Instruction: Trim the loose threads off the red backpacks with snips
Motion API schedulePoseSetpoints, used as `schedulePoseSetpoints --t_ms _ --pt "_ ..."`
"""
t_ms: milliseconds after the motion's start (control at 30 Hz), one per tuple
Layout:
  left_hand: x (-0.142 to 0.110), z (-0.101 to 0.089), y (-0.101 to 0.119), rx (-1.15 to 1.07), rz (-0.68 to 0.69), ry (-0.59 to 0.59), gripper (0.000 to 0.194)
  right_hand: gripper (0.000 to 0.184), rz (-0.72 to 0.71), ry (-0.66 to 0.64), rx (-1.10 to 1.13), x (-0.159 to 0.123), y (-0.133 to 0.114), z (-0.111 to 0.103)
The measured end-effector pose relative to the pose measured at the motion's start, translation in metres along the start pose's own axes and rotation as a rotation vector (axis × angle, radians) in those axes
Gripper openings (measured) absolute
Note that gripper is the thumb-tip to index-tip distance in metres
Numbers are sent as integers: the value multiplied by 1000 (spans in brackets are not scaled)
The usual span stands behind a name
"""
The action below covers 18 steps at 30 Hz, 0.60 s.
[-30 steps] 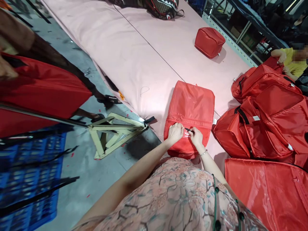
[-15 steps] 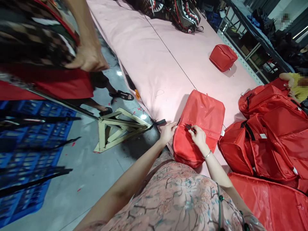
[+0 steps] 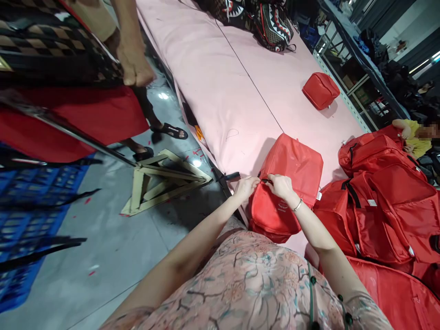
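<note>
A red fabric bag lies open on the pink-covered table right in front of me. At its left edge my left hand is closed, pinching the fabric near the seam. My right hand grips small dark thread snips, mostly covered by the fingers. The tips of the snips point left at the same edge, close to my left fingertips. Whether the blades touch a thread is too small to see.
Several red bags are heaped to my right, and a small red pouch sits farther back. Patterned backpacks lie at the far end. At left are a co-worker's hand, a cream triangular stand and a blue crate.
My right hand has moved the snips left and slightly up to the bag's edge, beside my left fingers. At left, the co-worker's hand and the patterned bag have shifted.
</note>
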<state>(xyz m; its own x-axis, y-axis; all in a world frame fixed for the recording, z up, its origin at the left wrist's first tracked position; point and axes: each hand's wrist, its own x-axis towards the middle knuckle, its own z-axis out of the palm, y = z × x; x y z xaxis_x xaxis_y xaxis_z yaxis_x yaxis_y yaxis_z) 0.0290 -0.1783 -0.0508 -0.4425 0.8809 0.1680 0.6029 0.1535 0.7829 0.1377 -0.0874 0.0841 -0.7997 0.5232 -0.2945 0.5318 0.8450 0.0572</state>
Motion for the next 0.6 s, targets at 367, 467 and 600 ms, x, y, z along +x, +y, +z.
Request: schedulePoseSetpoints --t_ms 367,467,600 --pt "4 -19 1 -115 -229 265 19 24 -42 -47 -69 10 -5 -13" --pt "1 -20 6 -264 -295 280 18 26 -1 -53 -79 7 -5 -13" --pt "0 -17 10 -417 -334 282 19 27 -17 -67 -92 3 -6 -16"
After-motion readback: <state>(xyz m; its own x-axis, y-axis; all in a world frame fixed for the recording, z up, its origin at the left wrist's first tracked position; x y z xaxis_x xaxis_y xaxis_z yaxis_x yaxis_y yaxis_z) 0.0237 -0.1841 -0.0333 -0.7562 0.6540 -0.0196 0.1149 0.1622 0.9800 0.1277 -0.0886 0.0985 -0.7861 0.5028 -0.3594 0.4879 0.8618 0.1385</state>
